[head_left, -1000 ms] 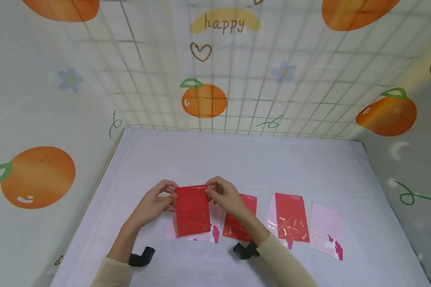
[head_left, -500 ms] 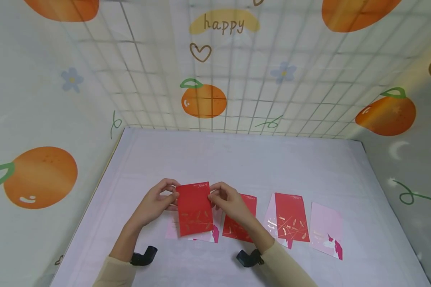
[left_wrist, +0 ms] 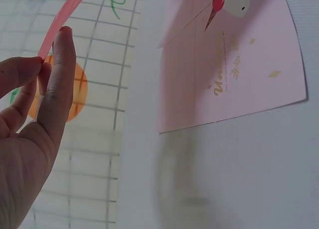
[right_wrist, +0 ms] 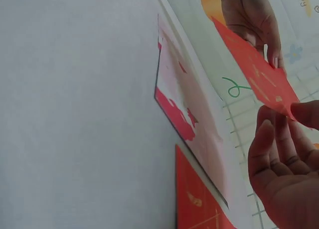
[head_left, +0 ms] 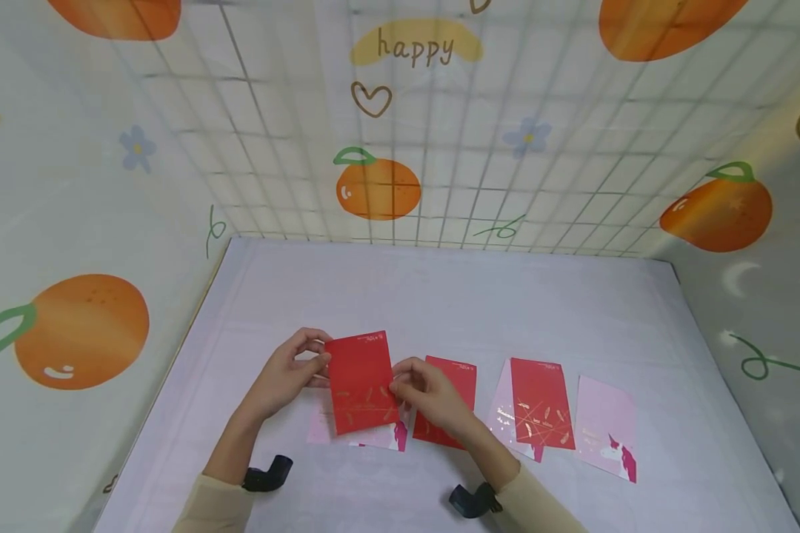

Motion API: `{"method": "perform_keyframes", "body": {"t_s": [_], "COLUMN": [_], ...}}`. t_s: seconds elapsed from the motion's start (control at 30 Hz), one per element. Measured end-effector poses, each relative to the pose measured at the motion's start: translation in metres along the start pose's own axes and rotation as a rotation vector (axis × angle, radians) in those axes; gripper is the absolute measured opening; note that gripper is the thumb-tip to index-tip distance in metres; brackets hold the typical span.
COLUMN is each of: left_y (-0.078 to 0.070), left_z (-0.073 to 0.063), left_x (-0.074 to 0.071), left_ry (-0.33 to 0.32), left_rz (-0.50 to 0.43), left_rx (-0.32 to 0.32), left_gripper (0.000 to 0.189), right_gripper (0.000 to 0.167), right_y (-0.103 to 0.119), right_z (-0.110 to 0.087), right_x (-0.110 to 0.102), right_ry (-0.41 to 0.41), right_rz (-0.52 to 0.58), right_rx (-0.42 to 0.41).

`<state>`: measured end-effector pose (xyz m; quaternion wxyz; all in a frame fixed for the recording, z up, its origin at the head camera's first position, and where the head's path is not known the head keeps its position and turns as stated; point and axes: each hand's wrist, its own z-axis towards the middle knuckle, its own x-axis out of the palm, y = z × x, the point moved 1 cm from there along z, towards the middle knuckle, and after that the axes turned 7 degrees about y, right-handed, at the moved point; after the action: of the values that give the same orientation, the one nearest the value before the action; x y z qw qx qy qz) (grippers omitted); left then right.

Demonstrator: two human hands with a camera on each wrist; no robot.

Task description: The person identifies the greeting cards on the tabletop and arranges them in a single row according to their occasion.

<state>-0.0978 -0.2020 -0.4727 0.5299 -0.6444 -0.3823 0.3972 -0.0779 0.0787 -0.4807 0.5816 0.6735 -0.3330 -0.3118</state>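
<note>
A red card (head_left: pixel 361 381) with a gold feather print is held up and slightly tilted between both hands. My left hand (head_left: pixel 283 381) pinches its left edge between thumb and fingers. On the opposite side, my right hand (head_left: pixel 436 396) pinches the lower right edge, as the right wrist view also shows at the red card (right_wrist: pixel 261 72). Below the held card lies a pink unicorn card (left_wrist: pixel 239 64), partly hidden by it in the head view. Another red card (head_left: pixel 458 377) lies just past my right hand, which covers part of it.
Farther right, a red card (head_left: pixel 543 407) overlaps a pink card (head_left: pixel 502 411). Beyond them lies a pink unicorn card (head_left: pixel 607 429). Black wrist mounts (head_left: pixel 270 474) stick out by the sleeves. A grid-patterned backdrop (head_left: pixel 467 170) with oranges rises behind the white table (head_left: pixel 440 289).
My right hand has slid from the card's top right corner down its right edge. The card has risen a little and tilted, while my left hand keeps its pinch.
</note>
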Motion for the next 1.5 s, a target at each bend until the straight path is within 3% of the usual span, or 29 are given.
{"method": "perform_keyframes", "body": {"t_s": [0.37, 1.33, 1.5], "left_y": [0.001, 0.002, 0.003], "left_z": [0.0, 0.0, 0.001], "left_x": [-0.002, 0.001, 0.001], "left_ry": [-0.035, -0.062, -0.063], "left_rz": [0.022, 0.042, 0.04], "left_rx": [0.033, 0.026, 0.033], "left_gripper": [0.028, 0.03, 0.032], "right_gripper": [0.031, 0.028, 0.027], "right_y": [-0.032, -0.034, -0.024], "right_z": [0.001, -0.001, -0.003], "right_x": [-0.003, -0.001, -0.001], "right_ry": [0.014, 0.006, 0.002], "right_rz": [0.015, 0.022, -0.002], "right_rx": [-0.034, -0.08, -0.087]}}
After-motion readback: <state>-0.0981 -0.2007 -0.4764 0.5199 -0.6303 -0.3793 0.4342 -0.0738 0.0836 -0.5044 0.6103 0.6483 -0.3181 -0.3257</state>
